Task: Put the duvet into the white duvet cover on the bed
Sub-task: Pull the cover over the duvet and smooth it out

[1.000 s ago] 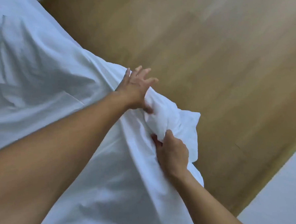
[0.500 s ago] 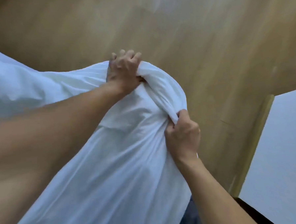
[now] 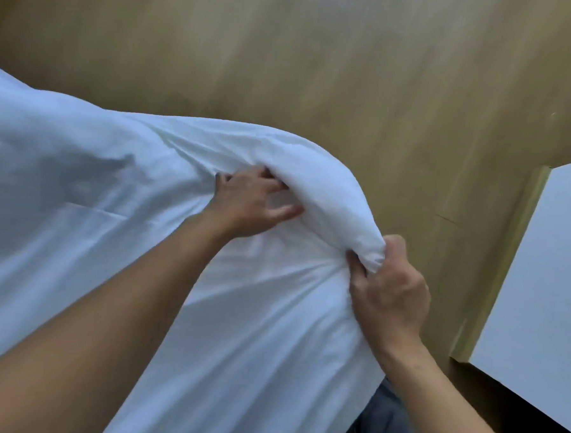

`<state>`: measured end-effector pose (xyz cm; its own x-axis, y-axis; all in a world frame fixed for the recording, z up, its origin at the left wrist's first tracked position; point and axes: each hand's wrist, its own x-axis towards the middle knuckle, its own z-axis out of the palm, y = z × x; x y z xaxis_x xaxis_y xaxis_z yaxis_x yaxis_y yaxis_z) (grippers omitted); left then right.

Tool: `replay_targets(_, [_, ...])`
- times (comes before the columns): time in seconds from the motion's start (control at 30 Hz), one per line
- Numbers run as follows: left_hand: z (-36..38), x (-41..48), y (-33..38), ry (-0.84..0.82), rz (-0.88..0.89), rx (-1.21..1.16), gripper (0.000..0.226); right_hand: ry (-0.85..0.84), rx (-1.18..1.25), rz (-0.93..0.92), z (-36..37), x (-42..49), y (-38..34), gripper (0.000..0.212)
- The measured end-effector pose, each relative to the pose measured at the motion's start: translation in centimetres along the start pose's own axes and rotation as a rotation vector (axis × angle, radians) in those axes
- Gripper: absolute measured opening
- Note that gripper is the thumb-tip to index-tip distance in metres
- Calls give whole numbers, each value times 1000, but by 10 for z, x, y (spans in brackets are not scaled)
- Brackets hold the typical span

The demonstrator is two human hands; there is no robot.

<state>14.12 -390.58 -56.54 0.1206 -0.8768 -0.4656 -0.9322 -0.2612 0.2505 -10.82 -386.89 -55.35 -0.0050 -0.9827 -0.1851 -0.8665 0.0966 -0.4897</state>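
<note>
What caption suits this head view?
The left hand and right hand grip the bunched corner of the white duvet cover above the wooden floor.

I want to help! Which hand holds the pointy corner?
The right hand pinches the duvet cover by its corner tip; the left hand grips a fold farther along.

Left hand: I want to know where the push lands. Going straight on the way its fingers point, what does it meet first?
The bulging fold of the cover, right ahead of the left hand; its fingers seem to touch it, though depth is unclear.
</note>
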Motion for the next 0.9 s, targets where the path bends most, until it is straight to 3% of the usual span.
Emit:
replay_targets(0.03, [-1, 6, 1, 39, -14, 2, 90, 48, -27, -17, -1, -15, 5, 28])
replay_targets(0.1, [13, -2, 12, -114, -48, 82, 108, -109, -122, -41, 5, -43, 4, 31])
replay_targets(0.17, [36, -18, 22, -204, -44, 138, 107, -234, -229, -118, 9, -52, -4, 43])
replay_targets(0.23, [46, -20, 23, -79, -28, -55, 78, -233, -195, -171, 3, -42, -14, 46])
replay_targets(0.3, [45, -15, 32, -10, -6, -211, 54, -282, -135, -183, -5, -31, -21, 37])
replay_targets(0.37, [37, -11, 40, -46, 22, -185, 43, -293, -87, -159, -13, -18, -21, 29])
replay_targets(0.43, [22, -12, 39, -61, 67, -192, 29, -254, -31, -69, -20, 3, -18, 38])
replay_targets(0.6, [-39, -44, 9, -117, 79, -284, 8, -37, 84, 119, -33, 57, 1, 29])
replay_targets(0.7, [-61, -74, 3, -120, 63, -313, 13, -38, 200, -23, -31, 55, -25, 25])
replay_targets(0.8, [-78, -100, -5, -124, 95, -332, 18, -274, 94, -178, -11, 38, -54, 37])
replay_targets(0.9, [-94, -121, -22, -322, 84, -289, 16, -373, -38, -251, 5, 20, -63, 8])
